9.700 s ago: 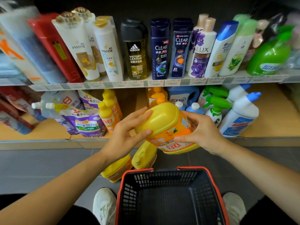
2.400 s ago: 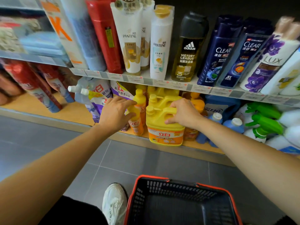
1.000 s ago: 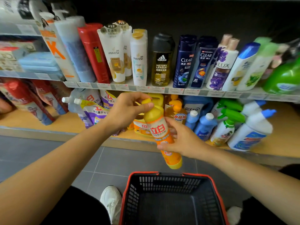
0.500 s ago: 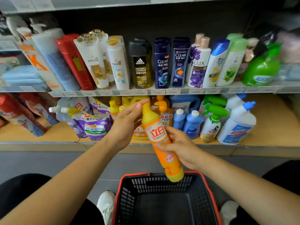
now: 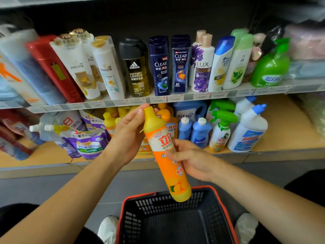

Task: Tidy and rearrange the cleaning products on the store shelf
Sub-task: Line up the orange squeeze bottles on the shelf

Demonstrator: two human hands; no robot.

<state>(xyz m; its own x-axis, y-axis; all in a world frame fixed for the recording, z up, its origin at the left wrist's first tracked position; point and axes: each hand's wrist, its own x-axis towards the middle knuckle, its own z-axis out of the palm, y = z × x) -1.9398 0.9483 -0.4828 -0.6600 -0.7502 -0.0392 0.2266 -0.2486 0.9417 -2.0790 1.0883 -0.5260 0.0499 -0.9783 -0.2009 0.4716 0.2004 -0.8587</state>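
I hold a tall orange-and-yellow dish soap bottle (image 5: pixel 165 154) tilted in front of the lower shelf (image 5: pixel 281 152), its base over the basket. My left hand (image 5: pixel 128 136) grips its yellow neck near the cap. My right hand (image 5: pixel 191 159) wraps the bottle's middle from the right. Behind the bottle on the lower shelf stand yellow detergent jugs (image 5: pixel 126 111) and small yellow bottles (image 5: pixel 109 120), partly hidden by my hands.
A red-rimmed black basket (image 5: pixel 175 219) sits on the floor between my shoes. Purple refill pouches (image 5: pixel 84 138) lie at the lower left. Blue bottles (image 5: pixel 200 131), green spray bottles (image 5: pixel 223 127) and white toilet cleaners (image 5: pixel 249 131) stand at the right. Shampoo bottles (image 5: pixel 160 67) line the upper shelf.
Over the last second the bottle has stayed in both hands and dropped slightly toward the basket. Earlier, I set a yellow jug on the lower shelf and picked this bottle up.
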